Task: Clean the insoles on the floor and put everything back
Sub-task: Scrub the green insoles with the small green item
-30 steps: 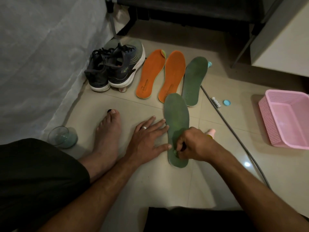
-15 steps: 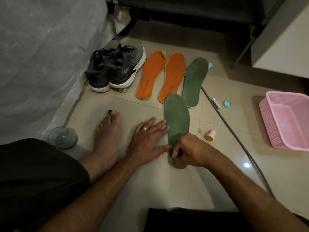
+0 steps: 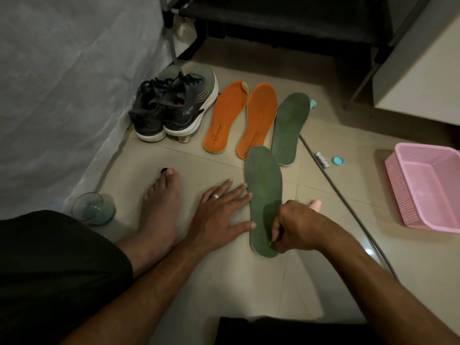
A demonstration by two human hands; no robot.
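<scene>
Left hand (image 3: 219, 215) flat steadies green insole (image 3: 263, 195); right hand (image 3: 296, 227) seemingly pinches a small brush

print on orange insole (image 3: 225, 118), unreadable

Glossy floor tiles (image 3: 311, 282); matt green insole (image 3: 263, 185); perforated plastic basket (image 3: 400, 195).

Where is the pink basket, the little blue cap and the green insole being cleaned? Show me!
pink basket (image 3: 408, 195), head view, on its perforated left wall.
little blue cap (image 3: 338, 160), head view, on the middle of its round top.
green insole being cleaned (image 3: 263, 180), head view, on its bare upper half.
</scene>
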